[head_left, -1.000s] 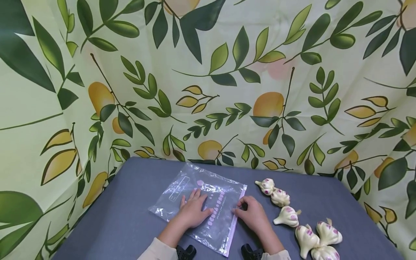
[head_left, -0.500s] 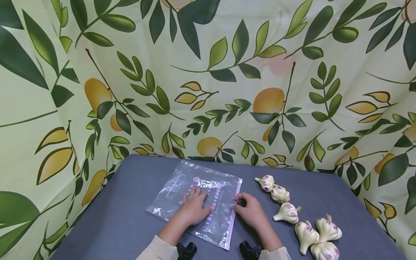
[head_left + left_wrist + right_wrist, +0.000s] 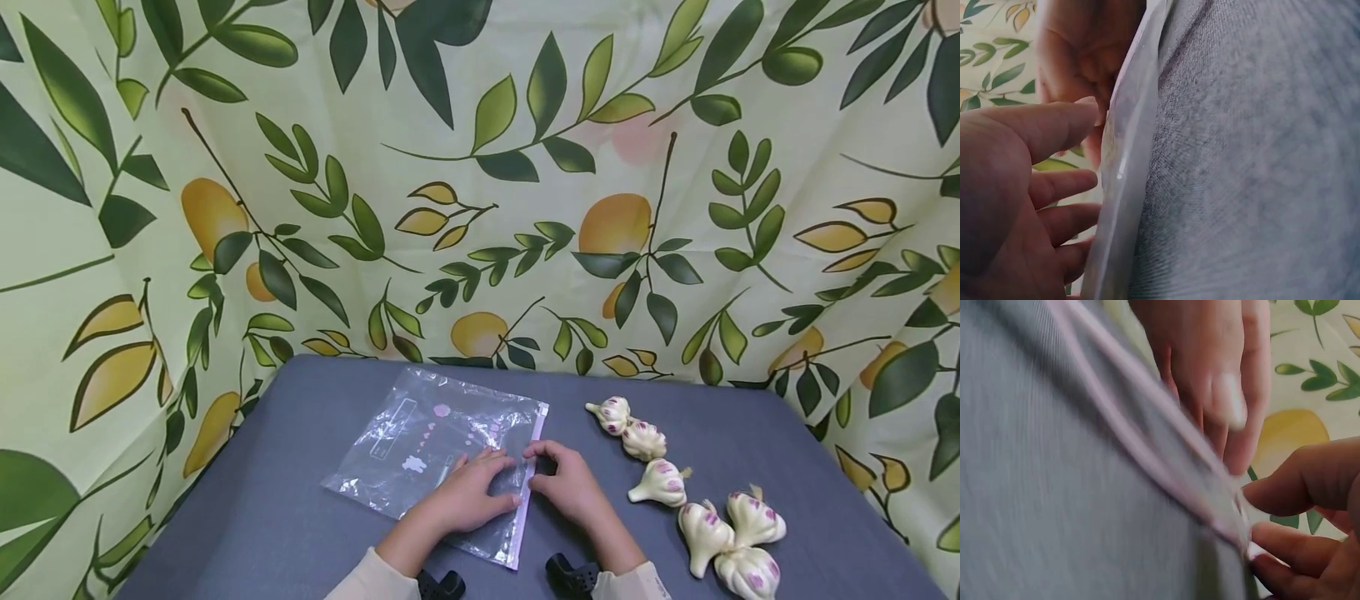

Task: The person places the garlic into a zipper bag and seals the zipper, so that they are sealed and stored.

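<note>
We have the right hand point(image 3: 566, 485) pinching the pink zip edge point(image 3: 537, 423), left hand point(image 3: 474, 496) fingers extended, resting on the clear bag point(image 3: 433, 440), which lies on the grey table point(image 3: 262, 492) left of the garlic bulbs point(image 3: 660, 482). We'd flag: slack pinch, parted strips could close; light left press, film could slide. Pink print point(image 3: 441, 411), outlined panel point(image 3: 392, 429): nothing we can read.
</note>
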Motion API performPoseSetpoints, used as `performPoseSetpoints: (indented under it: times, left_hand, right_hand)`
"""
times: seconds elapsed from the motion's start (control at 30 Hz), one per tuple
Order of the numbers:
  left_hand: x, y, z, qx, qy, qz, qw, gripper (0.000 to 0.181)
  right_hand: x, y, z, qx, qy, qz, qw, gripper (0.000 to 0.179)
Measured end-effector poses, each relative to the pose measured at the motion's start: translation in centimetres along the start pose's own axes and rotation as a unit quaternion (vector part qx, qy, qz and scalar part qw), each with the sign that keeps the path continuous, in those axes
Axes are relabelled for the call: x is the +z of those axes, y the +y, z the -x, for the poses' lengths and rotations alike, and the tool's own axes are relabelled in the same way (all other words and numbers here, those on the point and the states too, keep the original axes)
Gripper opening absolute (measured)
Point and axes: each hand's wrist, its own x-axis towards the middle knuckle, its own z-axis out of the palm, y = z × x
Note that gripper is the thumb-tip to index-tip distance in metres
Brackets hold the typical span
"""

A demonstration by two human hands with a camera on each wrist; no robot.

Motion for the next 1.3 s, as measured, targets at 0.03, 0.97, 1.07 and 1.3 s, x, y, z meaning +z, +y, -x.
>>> performPoseSetpoints:
  times: [0.03,0.97,1.07,1.3]
  left_hand:
    - [0.0,0.0,0.0,0.001,0.001,0.001,1.0000,0.057]
    - [1.0,0.8,-0.1,-0.008,0.052,-0.014,0.9985,0.061]
    - [1.1,0.7,-0.2,-0.005,0.069,-0.002,0.9976,0.054]
    - [1.3,0.4,-0.4,0.000,0.121,0.007,0.9927,0.038]
  right_hand:
    - [0.0,-0.2,0.0,0.005,-0.001,-0.015,0.9999,0.036]
    - [1.6,-0.7,0.5,0.157,0.032,-0.376,0.9126,0.047]
    - [1.8,-0.7,0.5,0.136,0.009,-0.315,0.9394,0.053]
    - [1.9,-0.5,0.7,0.079,-0.043,-0.212,0.9730,0.047]
